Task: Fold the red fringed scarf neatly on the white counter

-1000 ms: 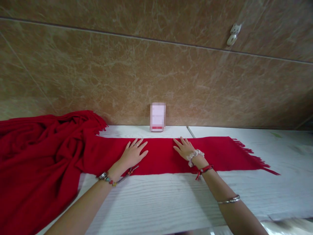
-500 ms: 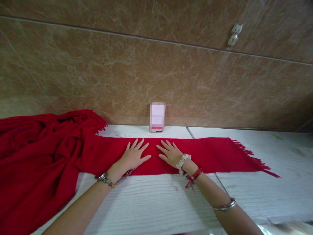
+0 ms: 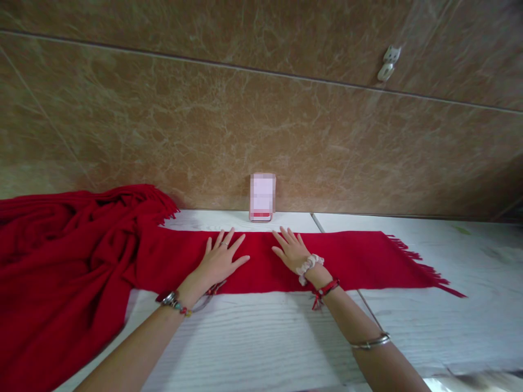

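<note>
White wood-grain tabletop (image 3: pixel 253 337) may be slick: our left hand (image 3: pixel 217 262) and right hand (image 3: pixel 293 256), fingers spread flat, could ruck the fringed red scarf (image 3: pixel 359 258) by dragging unevenly.

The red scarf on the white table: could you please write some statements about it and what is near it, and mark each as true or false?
1. The left hand and the right hand both rest on the red scarf. True.
2. The ring is on the right hand. False: it is on the left hand.
3. The phone lies on top of the red scarf. False: it is beyond it, near the brown wall.
4. The white scrunchie is around the right wrist. True.
5. The far-left part of the red scarf is bunched in folds. True.
</note>
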Demonstrator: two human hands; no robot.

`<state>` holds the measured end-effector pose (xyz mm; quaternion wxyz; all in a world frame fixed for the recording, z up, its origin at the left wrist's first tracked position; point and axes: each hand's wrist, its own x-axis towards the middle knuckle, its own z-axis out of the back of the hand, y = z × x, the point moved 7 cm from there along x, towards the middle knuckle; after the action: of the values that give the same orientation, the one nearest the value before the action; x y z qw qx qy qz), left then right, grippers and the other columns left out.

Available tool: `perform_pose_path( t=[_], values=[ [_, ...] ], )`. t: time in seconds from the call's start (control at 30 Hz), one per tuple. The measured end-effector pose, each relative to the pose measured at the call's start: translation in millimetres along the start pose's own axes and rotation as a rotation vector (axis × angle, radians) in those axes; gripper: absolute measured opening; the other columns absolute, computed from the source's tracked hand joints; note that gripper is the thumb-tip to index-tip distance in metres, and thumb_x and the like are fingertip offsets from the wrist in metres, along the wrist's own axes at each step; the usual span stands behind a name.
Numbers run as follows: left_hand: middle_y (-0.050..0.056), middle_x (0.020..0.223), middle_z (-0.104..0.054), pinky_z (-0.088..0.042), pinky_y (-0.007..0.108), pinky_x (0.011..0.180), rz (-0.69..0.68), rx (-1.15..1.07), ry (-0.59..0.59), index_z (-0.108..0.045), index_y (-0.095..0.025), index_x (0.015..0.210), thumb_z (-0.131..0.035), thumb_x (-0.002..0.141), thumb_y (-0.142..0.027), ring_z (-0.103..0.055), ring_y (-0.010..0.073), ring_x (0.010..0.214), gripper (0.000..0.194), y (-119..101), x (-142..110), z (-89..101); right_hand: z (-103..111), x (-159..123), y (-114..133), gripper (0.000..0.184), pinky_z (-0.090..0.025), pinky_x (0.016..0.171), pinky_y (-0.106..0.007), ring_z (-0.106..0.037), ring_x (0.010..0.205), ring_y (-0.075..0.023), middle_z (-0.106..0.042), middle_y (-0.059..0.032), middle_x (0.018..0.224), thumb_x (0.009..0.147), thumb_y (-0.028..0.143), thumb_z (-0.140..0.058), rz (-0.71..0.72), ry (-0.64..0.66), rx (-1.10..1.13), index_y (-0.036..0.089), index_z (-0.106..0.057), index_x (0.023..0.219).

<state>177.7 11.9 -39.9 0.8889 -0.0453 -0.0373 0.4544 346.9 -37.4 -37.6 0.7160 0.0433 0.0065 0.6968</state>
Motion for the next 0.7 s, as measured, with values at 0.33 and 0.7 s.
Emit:
perform_pose_path(
  t=[0.33, 0.7],
  values=[
    [0.009, 0.142, -0.015, -0.012, 0.054, 0.098, -0.056, -0.034, 0.081, -0.026, -0.025, 0.132, -0.032, 0.078, -0.059, -0.008, 0.0318, 0.128, 0.064, -1.8, -4.1, -1.0, -3.1, -13.8, -24.8, 0.056, -0.019, 0.099, -0.051, -0.015, 0.128, -0.0292, -0.021, -0.0113, 0.141, 0.085, 0.047, -0.031, -0.099, 0.114, -0.005, 0.019, -0.026, 0.134],
    [0.005, 0.143, -0.009, -0.010, 0.054, 0.099, -0.160, -0.043, 0.204, -0.018, -0.027, 0.134, -0.035, 0.073, -0.064, -0.003, 0.0317, 0.129, 0.073, -13.5, -11.0, -7.1, -4.8, -32.4, 27.6, 0.091, -0.006, 0.101, -0.054, -0.001, 0.129, -0.0303, -0.004, -0.0093, 0.143, 0.068, 0.061, -0.047, 0.184, 0.376, 0.177, 0.012, -0.013, 0.136]
  ],
)
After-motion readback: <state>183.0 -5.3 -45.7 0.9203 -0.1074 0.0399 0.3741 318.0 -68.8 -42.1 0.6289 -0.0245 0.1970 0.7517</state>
